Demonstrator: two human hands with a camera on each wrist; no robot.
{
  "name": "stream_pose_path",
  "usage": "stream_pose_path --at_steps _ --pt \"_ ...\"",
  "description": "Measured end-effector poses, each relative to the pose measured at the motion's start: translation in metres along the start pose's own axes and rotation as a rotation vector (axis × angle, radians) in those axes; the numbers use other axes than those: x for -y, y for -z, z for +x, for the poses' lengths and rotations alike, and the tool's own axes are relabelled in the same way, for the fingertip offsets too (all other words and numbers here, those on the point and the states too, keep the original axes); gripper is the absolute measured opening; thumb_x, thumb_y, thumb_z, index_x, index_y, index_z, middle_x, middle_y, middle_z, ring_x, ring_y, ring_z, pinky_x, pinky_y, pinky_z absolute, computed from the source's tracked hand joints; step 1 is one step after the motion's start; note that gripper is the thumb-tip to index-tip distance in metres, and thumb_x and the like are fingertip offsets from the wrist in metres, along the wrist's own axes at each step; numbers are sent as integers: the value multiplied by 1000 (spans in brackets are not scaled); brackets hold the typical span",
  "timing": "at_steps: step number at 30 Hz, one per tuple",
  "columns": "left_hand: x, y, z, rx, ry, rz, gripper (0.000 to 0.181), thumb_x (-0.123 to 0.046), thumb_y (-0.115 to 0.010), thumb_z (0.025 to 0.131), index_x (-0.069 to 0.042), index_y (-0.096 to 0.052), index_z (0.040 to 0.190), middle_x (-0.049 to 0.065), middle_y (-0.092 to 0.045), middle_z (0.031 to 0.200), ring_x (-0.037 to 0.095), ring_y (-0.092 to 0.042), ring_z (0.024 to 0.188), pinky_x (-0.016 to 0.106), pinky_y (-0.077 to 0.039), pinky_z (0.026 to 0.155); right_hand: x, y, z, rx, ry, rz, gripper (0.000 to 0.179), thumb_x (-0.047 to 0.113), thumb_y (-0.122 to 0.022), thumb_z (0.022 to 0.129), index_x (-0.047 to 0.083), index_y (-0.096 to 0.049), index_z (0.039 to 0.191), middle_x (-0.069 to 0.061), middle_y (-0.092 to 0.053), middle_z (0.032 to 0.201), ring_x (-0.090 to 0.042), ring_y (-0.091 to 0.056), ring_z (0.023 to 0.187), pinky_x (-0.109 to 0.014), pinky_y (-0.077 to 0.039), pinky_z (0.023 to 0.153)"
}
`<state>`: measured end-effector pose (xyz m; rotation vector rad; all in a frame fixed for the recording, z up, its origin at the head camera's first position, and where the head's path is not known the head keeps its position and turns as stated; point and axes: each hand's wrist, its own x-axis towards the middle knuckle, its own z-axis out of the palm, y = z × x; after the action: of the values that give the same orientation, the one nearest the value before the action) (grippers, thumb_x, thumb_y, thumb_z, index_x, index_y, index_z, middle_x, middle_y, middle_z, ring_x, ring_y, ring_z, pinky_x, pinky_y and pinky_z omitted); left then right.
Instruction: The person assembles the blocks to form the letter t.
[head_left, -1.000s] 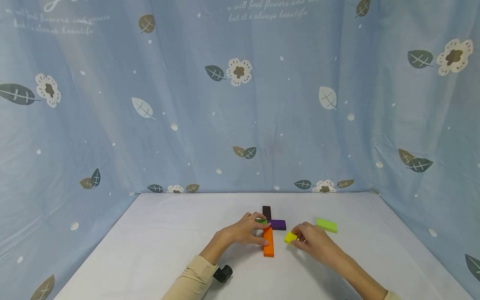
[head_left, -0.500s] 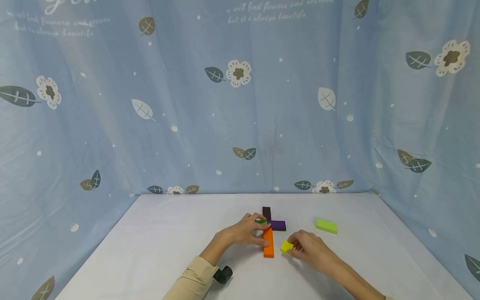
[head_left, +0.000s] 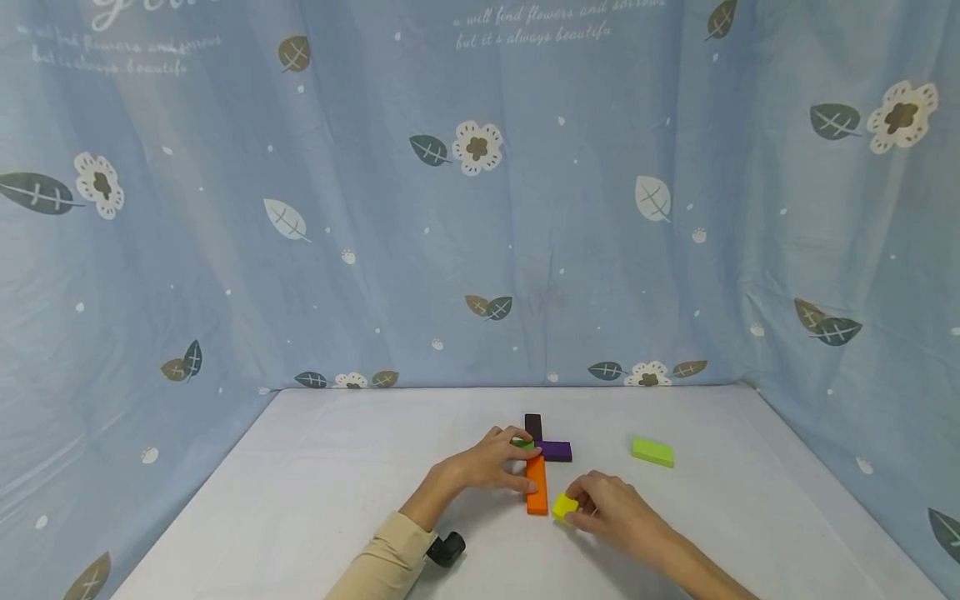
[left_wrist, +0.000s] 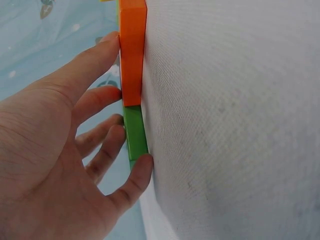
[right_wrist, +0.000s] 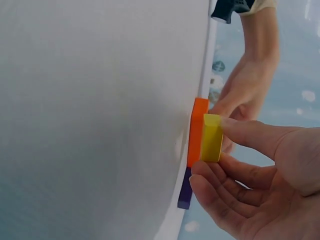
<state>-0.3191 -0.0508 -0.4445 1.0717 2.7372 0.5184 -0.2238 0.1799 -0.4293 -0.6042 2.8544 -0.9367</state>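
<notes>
In the head view my right hand (head_left: pixel 618 512) pinches a small yellow block (head_left: pixel 565 507) between thumb and fingers, beside the near end of an orange block (head_left: pixel 537 487). My left hand (head_left: pixel 491 461) rests spread over the joined blocks, its thumb on the orange one. The left wrist view shows its fingertips along the orange block and a green block (left_wrist: pixel 135 132), which the hand partly hides from the head. A purple block (head_left: pixel 555 451) points right from the join, and a dark block (head_left: pixel 533 427) points away at the far end. The right wrist view has the yellow block (right_wrist: pixel 212 138) overlapping the orange one.
A lime-green block (head_left: pixel 653 452) lies apart on the white table (head_left: pixel 345 483), to the right. A black device (head_left: pixel 447 549) is at the left wrist. Blue patterned curtain (head_left: pixel 480 233) surrounds the table at the back and sides.
My right hand has moved left and nearer to me with the yellow block, bringing it from right of the purple block to beside the orange block's near end. The left hand stays put.
</notes>
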Motion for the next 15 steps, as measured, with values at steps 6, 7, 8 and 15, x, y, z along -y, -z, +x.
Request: stream_pose_path --at_steps 6,7,8,15 --pt "-1 0 0 -2 -3 8 65 -53 -70 85 -22 -54 141 -1 -42 150 21 -40 126 33 -42 102 1 -4 -1 9 21 9 23 17 -79 81 1 -70 96 -1 -62 84 -9 -52 71 -20 -47 62" --pt "-1 0 0 -1 -3 6 65 -53 -70 86 -22 -54 141 -1 -42 150 21 -40 126 33 -42 101 2 -4 -2 14 20 9 24 17 -79 81 1 -70 96 -1 -62 84 -9 -51 70 -20 -47 61" --pt "-1 0 0 -1 -5 3 65 -53 -70 86 -22 -54 141 -1 -42 150 21 -40 126 33 -42 101 2 -5 -2 19 17 11 24 17 -79 81 1 -70 96 -1 -62 83 -9 -51 70 -20 -46 61" --pt "0 1 -1 -1 -8 -6 65 -52 -70 86 -22 -54 141 -1 -42 149 20 -40 124 31 -42 100 4 -8 -2 56 -3 7 24 19 -79 82 2 -70 97 0 -63 83 -9 -51 70 -21 -47 63"
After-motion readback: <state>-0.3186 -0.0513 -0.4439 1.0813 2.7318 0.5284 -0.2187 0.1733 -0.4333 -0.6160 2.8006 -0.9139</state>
